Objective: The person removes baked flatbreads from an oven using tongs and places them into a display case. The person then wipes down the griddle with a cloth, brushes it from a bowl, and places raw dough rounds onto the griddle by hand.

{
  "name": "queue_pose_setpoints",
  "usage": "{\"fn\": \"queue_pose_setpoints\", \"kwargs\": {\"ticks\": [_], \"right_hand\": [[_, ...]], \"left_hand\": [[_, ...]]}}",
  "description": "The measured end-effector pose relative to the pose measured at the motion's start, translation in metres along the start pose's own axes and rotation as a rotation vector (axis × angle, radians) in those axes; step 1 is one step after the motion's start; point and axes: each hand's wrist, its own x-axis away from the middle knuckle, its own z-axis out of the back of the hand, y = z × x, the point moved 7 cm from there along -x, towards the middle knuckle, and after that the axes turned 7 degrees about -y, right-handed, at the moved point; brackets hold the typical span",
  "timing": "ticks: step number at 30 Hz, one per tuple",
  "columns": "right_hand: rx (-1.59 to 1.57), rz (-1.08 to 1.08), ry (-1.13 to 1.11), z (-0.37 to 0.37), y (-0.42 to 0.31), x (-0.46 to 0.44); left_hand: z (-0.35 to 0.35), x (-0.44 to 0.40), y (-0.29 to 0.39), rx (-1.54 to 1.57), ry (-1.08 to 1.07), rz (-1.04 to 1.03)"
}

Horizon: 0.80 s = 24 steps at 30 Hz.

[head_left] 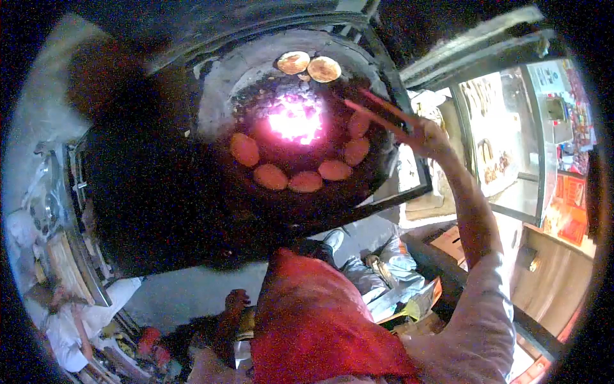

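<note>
Gripping tongs (377,118), the right hand (428,136) extends; the left hand (237,299), shadowed, I cannot judge.

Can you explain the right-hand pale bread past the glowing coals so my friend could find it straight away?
Find the big round oven with bright coals glowing inside. Just past the coals, two pale round flatbreads sit side by side at the back. Choose the right-hand bread: unlike its left neighbour, it is the one nearer the tongs in the person's right hand.

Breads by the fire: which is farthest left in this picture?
The reddish bread at the curved row's left end; all the others sit farther right.
</note>
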Motion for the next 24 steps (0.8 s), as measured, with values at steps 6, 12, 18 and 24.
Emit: {"fn": "queue_pose_setpoints", "kwargs": {"ticks": [6, 12, 18, 24], "right_hand": [[0.312, 0.287, -0.086, 0.03, -0.1, -0.092], [-0.047, 0.66, -0.101, -0.007, -0.111, -0.131], [-0.092, 0.339, -0.094, -0.023, -0.064, -0.12], [-0.588, 0.272, -0.307, -0.027, -0.001, -0.032]], "left_hand": [[0.025, 0.046, -0.013, -0.75, 0.573, -0.069], [0.011, 0.054, -0.036, -0.778, 0.653, -0.062], [-0.047, 0.034, -0.042, -0.879, 0.611, -0.079], [-0.223, -0.051, -0.056, -1.115, 0.405, -0.11]]}}
